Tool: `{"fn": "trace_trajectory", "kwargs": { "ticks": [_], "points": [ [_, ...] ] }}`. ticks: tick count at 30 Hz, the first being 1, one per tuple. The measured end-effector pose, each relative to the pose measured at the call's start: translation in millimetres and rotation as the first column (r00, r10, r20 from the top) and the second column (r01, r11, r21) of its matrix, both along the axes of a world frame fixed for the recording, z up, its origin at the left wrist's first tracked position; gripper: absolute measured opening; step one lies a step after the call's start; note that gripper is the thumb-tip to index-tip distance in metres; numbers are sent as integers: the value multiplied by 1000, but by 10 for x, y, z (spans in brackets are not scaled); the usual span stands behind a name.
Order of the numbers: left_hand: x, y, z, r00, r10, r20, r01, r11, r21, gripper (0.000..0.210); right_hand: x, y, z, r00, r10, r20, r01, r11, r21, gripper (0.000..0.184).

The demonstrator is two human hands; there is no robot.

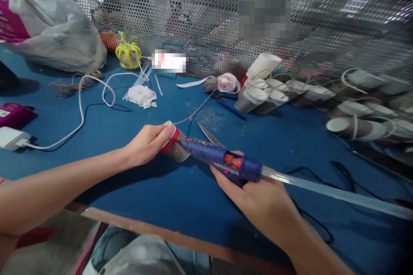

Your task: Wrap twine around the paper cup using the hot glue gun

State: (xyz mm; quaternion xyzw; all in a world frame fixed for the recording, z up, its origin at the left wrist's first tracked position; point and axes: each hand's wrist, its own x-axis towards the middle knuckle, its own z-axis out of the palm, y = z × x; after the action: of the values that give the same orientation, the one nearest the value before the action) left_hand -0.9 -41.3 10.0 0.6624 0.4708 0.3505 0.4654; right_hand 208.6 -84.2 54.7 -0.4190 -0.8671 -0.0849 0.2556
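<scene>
My left hand (150,144) is closed around a small paper cup (177,151), tilted on its side, with a red band and grey cord wound on part of it. In my right hand (258,200) is a blue hot glue gun (213,157), its nozzle at the cup's wrapped side. A long clear glue stick (335,191) sticks out of the gun's rear. A strand of grey cord (201,107) runs from the cup to a grey ball of cord (211,85) farther back. Scissors (209,134) lie just behind the gun, partly covered by it.
Cord-wrapped cups with handles (254,96) and a stack of paper cups (263,66) stand at the back right. Blue-handled pliers (230,107), pink ribbon (228,82), white scraps (141,96), a white cable (80,107) and a plastic bag (61,30) lie around. A perforated metal screen (206,17) rises behind.
</scene>
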Motion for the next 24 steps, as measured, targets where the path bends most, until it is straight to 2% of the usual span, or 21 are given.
{"fn": "trace_trajectory", "kwargs": {
  "ticks": [3, 7, 12, 16, 20, 24],
  "points": [
    [0, -4, 4, 1000, -12, 6, 12, 1000, 0, 48, -3, 5, 1, 998, 47, 30, -46, 998, -40, 28],
    [-1, -8, 18, 999, 7, -32, -7, 1000, 17, 47, -14, 3, 0, 1000, -16, -22, 14, 996, -86, 25],
    [6, -7, 34, 1000, -6, -8, 6, 1000, 25, 48, -28, -17, -6, 999, -22, -32, 16, 981, -196, 19],
    [9, -8, 32, 1000, 9, -28, -8, 999, 34, 46, -28, -22, 1, 997, -51, -63, 36, 975, -220, 20],
    [10, -14, 28, 1000, 6, -15, -6, 1000, 23, 46, -31, -25, 9, 999, -21, -50, 7, 967, -254, 21],
    [10, -16, 23, 999, 23, -30, -22, 999, 45, 45, -26, -18, 13, 998, -38, -48, 26, 974, -223, 20]
  ]
}}
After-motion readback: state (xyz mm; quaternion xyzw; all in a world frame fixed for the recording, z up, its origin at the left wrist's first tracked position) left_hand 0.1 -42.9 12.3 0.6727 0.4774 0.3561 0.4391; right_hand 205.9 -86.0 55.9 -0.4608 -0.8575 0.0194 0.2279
